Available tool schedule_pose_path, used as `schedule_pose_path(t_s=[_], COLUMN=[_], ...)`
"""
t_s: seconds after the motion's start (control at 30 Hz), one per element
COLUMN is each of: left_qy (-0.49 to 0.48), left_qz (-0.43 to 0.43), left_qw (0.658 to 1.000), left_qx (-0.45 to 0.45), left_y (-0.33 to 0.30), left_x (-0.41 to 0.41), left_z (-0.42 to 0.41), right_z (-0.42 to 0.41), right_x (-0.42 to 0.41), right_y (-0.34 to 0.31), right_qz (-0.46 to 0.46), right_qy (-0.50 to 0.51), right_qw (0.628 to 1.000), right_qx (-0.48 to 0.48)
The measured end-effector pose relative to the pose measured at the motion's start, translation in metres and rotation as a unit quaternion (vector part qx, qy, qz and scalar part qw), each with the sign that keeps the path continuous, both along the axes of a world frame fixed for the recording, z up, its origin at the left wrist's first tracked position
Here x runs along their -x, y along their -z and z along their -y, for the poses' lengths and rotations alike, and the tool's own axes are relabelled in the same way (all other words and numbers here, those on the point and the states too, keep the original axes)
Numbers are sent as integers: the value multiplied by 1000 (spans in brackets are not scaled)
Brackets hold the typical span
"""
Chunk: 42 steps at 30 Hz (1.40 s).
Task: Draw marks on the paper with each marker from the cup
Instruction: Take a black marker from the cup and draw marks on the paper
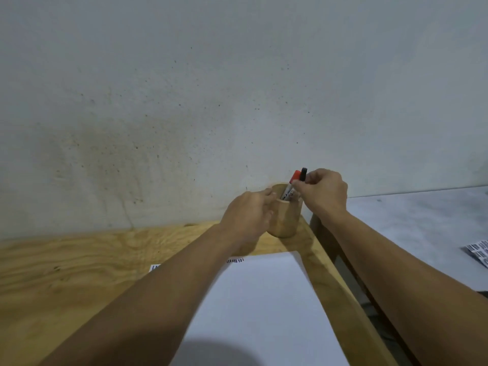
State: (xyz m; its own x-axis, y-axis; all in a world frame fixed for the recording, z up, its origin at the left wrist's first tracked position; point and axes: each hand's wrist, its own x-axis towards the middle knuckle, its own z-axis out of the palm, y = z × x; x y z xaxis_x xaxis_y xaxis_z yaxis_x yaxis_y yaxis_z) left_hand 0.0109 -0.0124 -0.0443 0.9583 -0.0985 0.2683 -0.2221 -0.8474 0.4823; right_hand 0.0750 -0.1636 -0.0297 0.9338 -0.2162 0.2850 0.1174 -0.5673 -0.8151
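The left forearm reaches in from the lower left, crossing over the paper (253, 307), and the left hand (248, 212) curls around the left side of the cup (286, 220), fingers wrapped on its wall and thumb near the rim, holding it. The cup, a wooden one, stands on the counter (66, 265) between the two hands, close to the wall (184, 101) and near the counter's far right corner. Two markers stick up out of it, leaning right: a red marker (295, 176) and, just beside it on the right, a black marker (303, 174). The right hand (323, 192) hovers over the cup's right rim, wrist bent down, fingers pinched together on the black marker below its cap; the red one touches or nearly touches the fingertips, which of the two I cannot tell. The right forearm runs back to the lower right, above the counter's edge. The paper lies flat on the counter, nearer the person than both hands, with a row of short dark marks along its far edge, partly hidden by the left arm. Right of the right arm is a grey floor (422, 220), with a printed sheet (479, 252) at the frame edge.
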Motion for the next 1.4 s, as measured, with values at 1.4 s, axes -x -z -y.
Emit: schedule_pose_path(t_s=[1.4], left_qy=[-189], left_qz=[-54], left_qw=[924], left_qx=[329], left_y=[-5], left_x=[75], left_z=[-75], right_z=[-10], right_x=[126], right_y=[-11], right_qz=[21], right_qy=[-339], right_qw=[936], right_qx=[93])
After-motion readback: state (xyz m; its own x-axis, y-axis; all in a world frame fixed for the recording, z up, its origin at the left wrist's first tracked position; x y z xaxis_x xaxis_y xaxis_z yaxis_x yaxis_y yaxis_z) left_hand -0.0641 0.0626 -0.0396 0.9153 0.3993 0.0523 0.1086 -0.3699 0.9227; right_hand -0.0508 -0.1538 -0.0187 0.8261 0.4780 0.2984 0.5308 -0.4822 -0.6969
